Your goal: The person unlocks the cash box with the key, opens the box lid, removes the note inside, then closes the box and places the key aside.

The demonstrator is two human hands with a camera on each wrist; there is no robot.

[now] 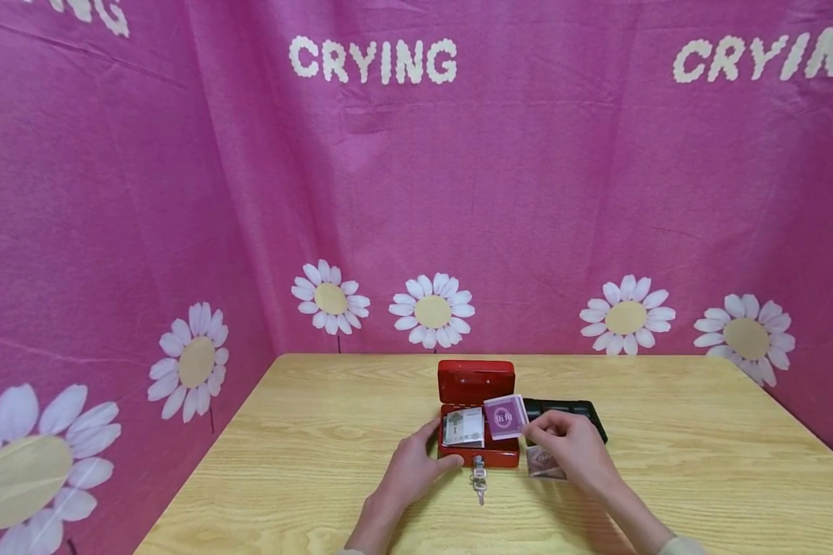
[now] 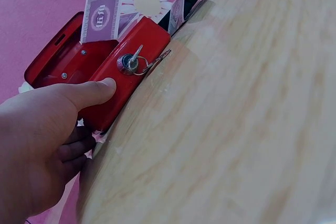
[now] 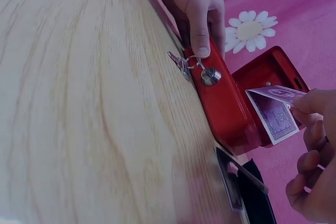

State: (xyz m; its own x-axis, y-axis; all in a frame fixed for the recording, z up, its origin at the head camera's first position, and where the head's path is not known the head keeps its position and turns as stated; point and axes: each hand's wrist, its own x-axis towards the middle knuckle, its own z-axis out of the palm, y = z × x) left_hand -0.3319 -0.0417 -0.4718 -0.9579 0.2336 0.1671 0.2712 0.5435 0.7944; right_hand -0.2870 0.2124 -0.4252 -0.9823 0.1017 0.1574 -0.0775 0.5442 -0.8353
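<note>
1. The red cash box (image 1: 503, 459) stands on the wooden table (image 1: 305, 455) with its lid (image 1: 475, 380) raised; pale banknotes (image 1: 463, 426) lie in its left part.
2. The left hand (image 1: 413, 465) grips the box at its left end, thumb pressed on the front face, fingers bent round the side. If that hold slackens, the light-looking box could probably slide or twist when something pushes against it.
3. The right hand (image 1: 576, 447) pinches a purple banknote (image 1: 504, 417) by its edge between thumb and forefinger, the other fingers loosely curled. The note is tilted over the box's right part (whether it touches the rim, I cannot tell).
4. The note bends over in the right wrist view, held only at one side; its free end could catch on the wall or crumple, I judge, if lowered at this slant. A loose pinch could also let it drop outside.
5. A key bunch (image 1: 480, 486) hangs from the front lock, near the left thumb; a sleeve or finger might snag it and jerk the box.
6. Right of the box sit a black tray (image 1: 599, 422) and a brownish note (image 1: 544, 464), just below the right hand, which could knock them if it dips.
</note>
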